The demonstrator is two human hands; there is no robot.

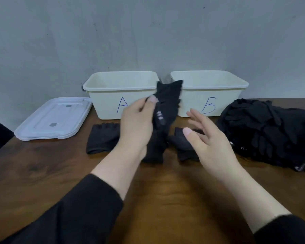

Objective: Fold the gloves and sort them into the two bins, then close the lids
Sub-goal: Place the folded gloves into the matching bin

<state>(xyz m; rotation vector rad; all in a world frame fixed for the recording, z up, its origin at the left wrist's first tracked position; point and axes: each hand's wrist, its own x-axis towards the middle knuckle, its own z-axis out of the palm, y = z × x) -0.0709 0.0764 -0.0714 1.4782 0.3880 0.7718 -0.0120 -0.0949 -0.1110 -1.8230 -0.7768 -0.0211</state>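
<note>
Against the grey wall: two open cream bins stand side by side at the back of the bench [42, 173].
Bench: dark brown wood, carrying everything else.
Glove pile [268, 132]: a loose black heap at the right edge, just beside bin B.
Bin A [109, 103]: left bin, letter A on its front.
Bin B [217, 101]: right bin, letter B on its front.
Lid [51, 118]: white, flat on the bench, just left of bin A.
Left grip [137, 124]: thumb and fingers pinch a held glove [165, 110] lifted upright before the gap between the bins.
Right grip [206, 138]: fingers spread and relaxed, holding nothing, beside the held glove.
Left folded glove [102, 138]: flat before bin A.
Right folded glove [181, 145]: flat, partly behind the right grip.
</note>
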